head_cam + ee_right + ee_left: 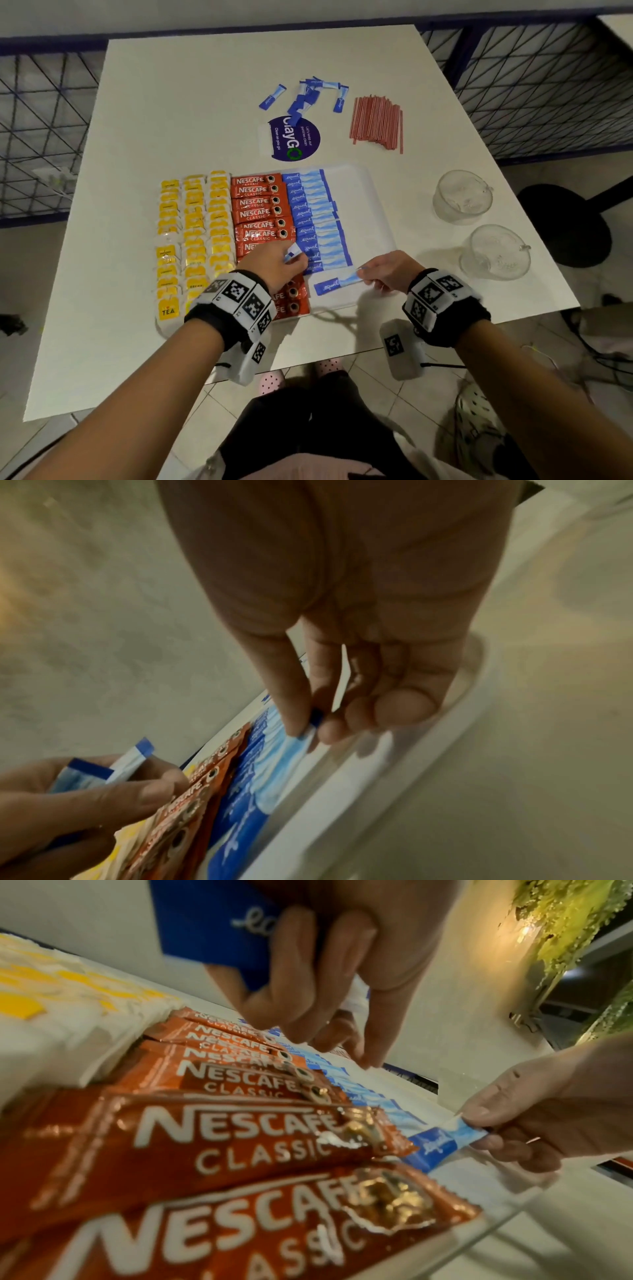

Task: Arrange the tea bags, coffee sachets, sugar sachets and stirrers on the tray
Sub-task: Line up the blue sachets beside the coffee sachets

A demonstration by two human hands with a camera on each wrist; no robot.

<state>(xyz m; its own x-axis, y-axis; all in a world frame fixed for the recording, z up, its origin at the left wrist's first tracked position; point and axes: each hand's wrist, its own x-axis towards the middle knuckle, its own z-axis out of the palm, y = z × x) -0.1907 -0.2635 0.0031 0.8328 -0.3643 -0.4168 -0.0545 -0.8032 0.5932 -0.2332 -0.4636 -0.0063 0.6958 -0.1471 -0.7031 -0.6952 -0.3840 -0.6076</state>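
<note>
A white tray (363, 192) holds columns of yellow tea bags (195, 233), red Nescafe coffee sachets (260, 212) and blue sugar sachets (315, 219). My right hand (368, 274) pinches the pale end of one blue sugar sachet (337, 283) lying near the tray's front edge; the same sachet (441, 1139) shows in the left wrist view. My left hand (294, 257) grips a few more blue sugar sachets (293, 253) above the coffee column, seen as held sachets (103, 769) in the right wrist view. Loose sugar sachets (308, 97) and red stirrers (376, 123) lie on the table behind the tray.
Two upturned clear glass cups (462, 197) (495, 251) stand right of the tray. A round purple sticker (294, 138) lies on the white table (171, 102) behind the tray. Blue wire fencing (548, 85) runs past the table's far edges. The tray's right strip is bare.
</note>
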